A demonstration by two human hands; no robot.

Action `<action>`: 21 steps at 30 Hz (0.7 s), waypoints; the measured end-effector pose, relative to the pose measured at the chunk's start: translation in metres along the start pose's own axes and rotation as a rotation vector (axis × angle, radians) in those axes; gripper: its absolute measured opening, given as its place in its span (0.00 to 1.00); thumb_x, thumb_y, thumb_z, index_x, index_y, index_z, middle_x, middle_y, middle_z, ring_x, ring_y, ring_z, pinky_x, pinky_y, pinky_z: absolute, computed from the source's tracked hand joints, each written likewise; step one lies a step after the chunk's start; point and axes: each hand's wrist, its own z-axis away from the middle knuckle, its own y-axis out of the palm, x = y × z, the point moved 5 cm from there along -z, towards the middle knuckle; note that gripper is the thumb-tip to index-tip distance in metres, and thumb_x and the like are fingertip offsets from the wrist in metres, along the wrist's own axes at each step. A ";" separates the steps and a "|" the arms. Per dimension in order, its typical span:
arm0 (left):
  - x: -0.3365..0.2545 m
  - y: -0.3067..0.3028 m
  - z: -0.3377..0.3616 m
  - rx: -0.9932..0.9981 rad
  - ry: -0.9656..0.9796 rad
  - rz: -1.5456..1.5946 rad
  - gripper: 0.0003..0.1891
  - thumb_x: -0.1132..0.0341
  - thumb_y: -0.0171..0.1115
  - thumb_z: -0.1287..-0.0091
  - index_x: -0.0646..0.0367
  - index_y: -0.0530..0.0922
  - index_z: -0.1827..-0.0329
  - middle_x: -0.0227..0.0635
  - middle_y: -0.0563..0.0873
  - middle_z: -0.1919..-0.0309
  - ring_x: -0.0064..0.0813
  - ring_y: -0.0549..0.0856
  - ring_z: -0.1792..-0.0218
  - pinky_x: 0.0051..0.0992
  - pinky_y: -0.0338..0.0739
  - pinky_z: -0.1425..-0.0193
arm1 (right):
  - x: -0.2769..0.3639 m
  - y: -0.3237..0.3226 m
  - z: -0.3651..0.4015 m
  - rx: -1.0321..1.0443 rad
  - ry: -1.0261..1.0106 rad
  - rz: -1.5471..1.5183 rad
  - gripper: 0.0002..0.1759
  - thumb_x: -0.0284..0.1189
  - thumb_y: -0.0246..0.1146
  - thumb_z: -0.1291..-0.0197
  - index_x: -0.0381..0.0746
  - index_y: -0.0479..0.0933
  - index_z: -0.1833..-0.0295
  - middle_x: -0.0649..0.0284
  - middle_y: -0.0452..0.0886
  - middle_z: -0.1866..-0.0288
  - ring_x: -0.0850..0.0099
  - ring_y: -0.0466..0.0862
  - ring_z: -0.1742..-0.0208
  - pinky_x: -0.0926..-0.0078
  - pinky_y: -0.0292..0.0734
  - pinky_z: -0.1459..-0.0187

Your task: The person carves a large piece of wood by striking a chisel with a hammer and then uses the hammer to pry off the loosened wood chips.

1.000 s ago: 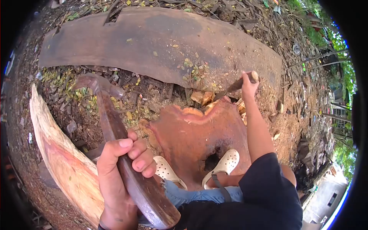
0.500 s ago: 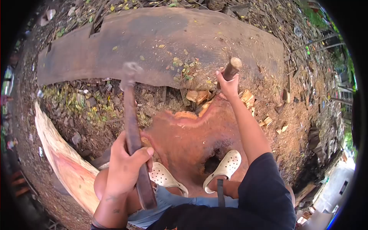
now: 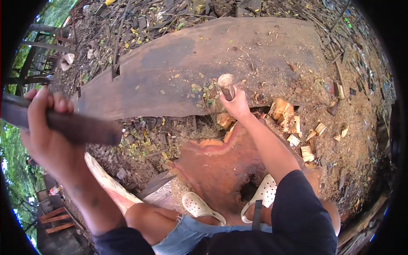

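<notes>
My left hand (image 3: 49,131) is raised at the far left, wrapped round the dark wooden handle of a hammer (image 3: 85,127). The hammer's head is out of view, and motion blurs the grip. My right hand (image 3: 239,106) is closed on a thick wooden-handled tool, apparently a chisel (image 3: 226,81), with its pale, flattened end facing up. Its lower end is hidden behind the hand. Below that hand lies a reddish-brown slab of wood (image 3: 212,163) with a rough, chipped edge and a dark hole. Split wood chunks (image 3: 281,111) lie just right of my right hand.
Both feet, in cream clogs (image 3: 199,207), are on the slab. A long weathered board (image 3: 170,80) stretches across the ground beyond it. A pale, freshly cut timber piece (image 3: 111,182) lies at the left. Wood chips, leaves and sawdust cover the soil around.
My left hand has swung the hammer up and to the left, taking its head out of view. My right hand keeps its hold on the chisel. The camera view has shifted.
</notes>
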 end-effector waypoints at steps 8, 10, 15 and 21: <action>0.129 0.089 0.176 0.799 -0.787 -0.619 0.15 0.66 0.64 0.52 0.68 0.75 0.66 0.50 0.82 0.72 0.36 0.83 0.67 0.33 0.77 0.61 | -0.010 -0.003 0.003 0.005 0.100 0.027 0.21 0.30 0.66 0.52 0.28 0.75 0.54 0.43 0.82 0.61 0.50 0.83 0.55 0.60 0.77 0.53; 0.091 0.075 0.138 0.679 -0.657 -0.754 0.11 0.69 0.61 0.50 0.66 0.73 0.67 0.40 0.78 0.74 0.30 0.78 0.71 0.32 0.74 0.65 | 0.006 -0.010 0.010 0.064 0.162 0.043 0.20 0.31 0.64 0.51 0.31 0.75 0.53 0.42 0.82 0.60 0.48 0.81 0.54 0.58 0.77 0.52; -0.015 0.059 0.026 0.202 -0.092 -0.242 0.06 0.72 0.55 0.41 0.61 0.71 0.62 0.31 0.74 0.77 0.19 0.73 0.77 0.21 0.69 0.72 | -0.001 -0.003 0.010 -0.020 0.056 0.000 0.19 0.30 0.64 0.51 0.33 0.76 0.54 0.43 0.81 0.61 0.48 0.80 0.54 0.58 0.76 0.51; 0.160 0.070 0.188 0.798 -0.418 -0.898 0.21 0.63 0.69 0.53 0.68 0.76 0.60 0.36 0.82 0.76 0.44 0.82 0.72 0.37 0.78 0.64 | 0.008 -0.004 0.021 -0.019 0.107 -0.003 0.22 0.32 0.66 0.52 0.30 0.75 0.53 0.41 0.80 0.59 0.46 0.80 0.53 0.58 0.75 0.49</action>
